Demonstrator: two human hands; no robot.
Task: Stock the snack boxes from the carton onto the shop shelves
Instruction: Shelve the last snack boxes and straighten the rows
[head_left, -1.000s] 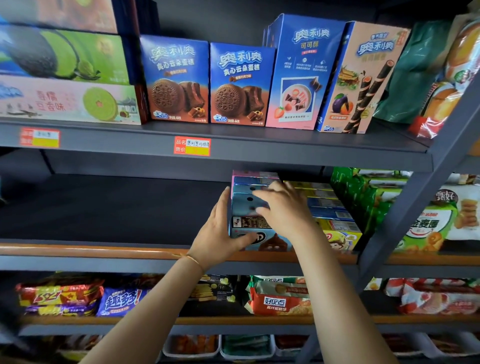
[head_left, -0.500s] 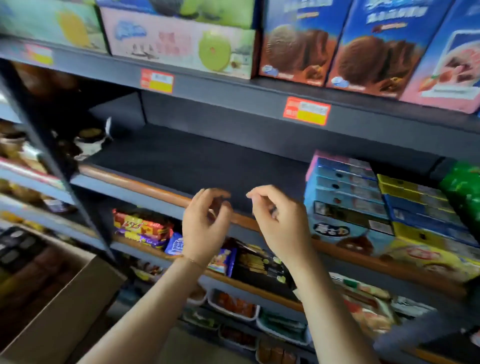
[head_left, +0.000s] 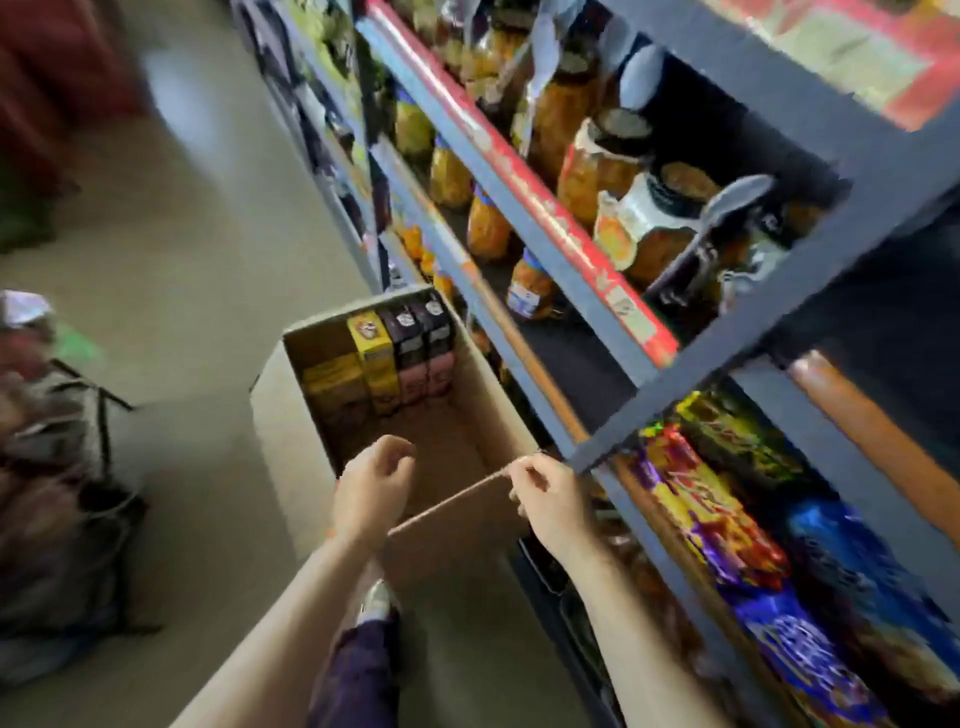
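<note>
Both hands empty, fingers loosely curled: left hand (head_left: 375, 488), right hand (head_left: 545, 501) above near end of carton (head_left: 291, 431). Snack boxes (head_left: 395, 353) upright at far end. Shelves (head_left: 649, 364) right.

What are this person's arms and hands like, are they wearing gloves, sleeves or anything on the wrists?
No gloves: the left hand and the right hand are bare, and both forearms are uncovered as far as the picture shows, with no sleeve in view. A thin orange band seems to sit at the left wrist, though it is blurred. No rings or watch can be made out.
</note>
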